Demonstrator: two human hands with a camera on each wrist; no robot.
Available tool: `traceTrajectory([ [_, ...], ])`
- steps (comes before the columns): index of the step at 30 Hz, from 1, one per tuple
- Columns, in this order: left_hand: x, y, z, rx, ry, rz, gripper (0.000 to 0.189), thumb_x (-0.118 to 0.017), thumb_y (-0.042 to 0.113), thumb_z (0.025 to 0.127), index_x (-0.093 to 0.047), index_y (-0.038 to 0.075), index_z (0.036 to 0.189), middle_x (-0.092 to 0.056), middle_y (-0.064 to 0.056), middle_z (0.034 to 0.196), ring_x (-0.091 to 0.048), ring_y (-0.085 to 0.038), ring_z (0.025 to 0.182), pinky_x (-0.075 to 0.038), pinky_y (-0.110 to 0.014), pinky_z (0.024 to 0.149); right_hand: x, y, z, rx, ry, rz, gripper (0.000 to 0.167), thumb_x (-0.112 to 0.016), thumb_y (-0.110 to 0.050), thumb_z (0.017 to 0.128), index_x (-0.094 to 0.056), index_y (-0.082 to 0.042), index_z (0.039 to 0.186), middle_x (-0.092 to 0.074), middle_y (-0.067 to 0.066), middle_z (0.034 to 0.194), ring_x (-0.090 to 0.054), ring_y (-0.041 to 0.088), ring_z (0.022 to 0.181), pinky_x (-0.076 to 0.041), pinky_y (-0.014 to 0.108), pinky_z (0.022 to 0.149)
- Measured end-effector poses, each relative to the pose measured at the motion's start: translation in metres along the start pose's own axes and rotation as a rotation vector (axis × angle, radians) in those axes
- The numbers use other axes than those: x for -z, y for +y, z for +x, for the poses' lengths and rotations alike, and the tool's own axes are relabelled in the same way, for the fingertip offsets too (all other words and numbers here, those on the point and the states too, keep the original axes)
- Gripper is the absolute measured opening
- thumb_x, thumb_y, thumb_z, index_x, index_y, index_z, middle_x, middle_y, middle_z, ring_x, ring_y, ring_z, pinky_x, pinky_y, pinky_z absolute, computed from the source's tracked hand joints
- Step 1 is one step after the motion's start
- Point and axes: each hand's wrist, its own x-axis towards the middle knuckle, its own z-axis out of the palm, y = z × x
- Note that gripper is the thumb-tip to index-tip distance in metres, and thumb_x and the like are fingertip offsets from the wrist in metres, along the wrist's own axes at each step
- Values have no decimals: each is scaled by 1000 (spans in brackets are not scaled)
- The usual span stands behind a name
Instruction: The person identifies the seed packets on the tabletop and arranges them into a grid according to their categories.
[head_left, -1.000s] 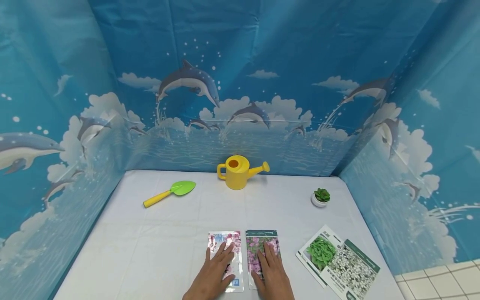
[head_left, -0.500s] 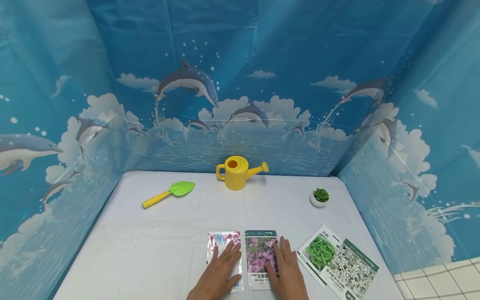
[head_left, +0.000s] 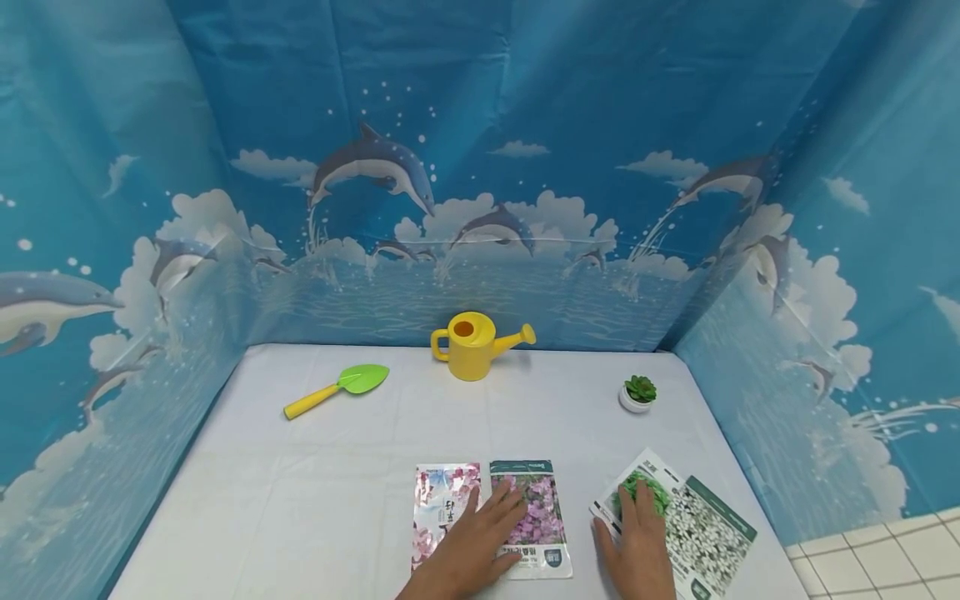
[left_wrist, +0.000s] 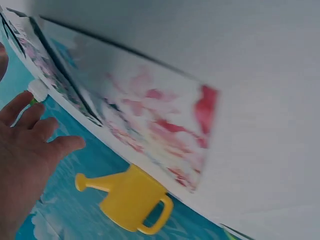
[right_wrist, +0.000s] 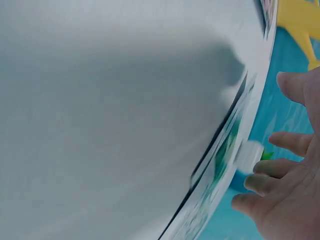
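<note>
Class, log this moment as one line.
left hand: over purple-flower seed packet | right hand: over green-leaf seed packet | watering can: upright

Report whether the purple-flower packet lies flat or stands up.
Flat: the packet lies on the table, printed front up, partly hidden by the left hand.

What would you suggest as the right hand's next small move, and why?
Perhaps the right hand should slide the leafy packet clear of the white-flowered packet: it is over the leafy one, and these two overlap at a slant, whereas the pink packet and purple packet lie side by side.
</note>
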Motion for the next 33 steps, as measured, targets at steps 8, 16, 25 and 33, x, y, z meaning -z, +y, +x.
traceTrajectory([
  [8, -2, 22, 35, -111, -8, 57, 67, -70, 47, 104, -50, 17, 161, -42, -4, 172, -38, -26, 159, -46, -59, 120, 12, 36, 6, -27, -46, -40, 74, -75, -25, 100, -43, 22, 148, -22, 53, 159, -20, 70, 150, -22, 89, 112],
  [16, -14, 43, 67, -174, -77, 144, 70, -64, 53, 106, -44, 21, 165, -34, -2, 176, -30, -23, 163, -43, -50, 123, 14, 59, 5, -158, -4, -88, 77, -76, -25, 97, -40, 22, 147, -19, 54, 158, -17, 71, 150, -18, 89, 114],
  [25, -27, 62, 89, -208, -156, 194, 71, -60, 58, 106, -42, 25, 166, -31, 2, 177, -27, -21, 164, -42, -45, 124, 10, 74, -2, -298, -37, -111, 80, -67, -31, 103, -32, 23, 151, -13, 51, 162, -6, 69, 153, -12, 85, 120],
  [33, -31, 71, 103, -184, -219, 218, 76, -58, 64, 105, -36, 29, 169, -27, 7, 178, -25, -17, 164, -39, -41, 125, 5, 78, -6, -342, -14, -110, 81, -67, -31, 103, -31, 22, 152, -13, 51, 161, -7, 70, 153, -17, 82, 122],
])
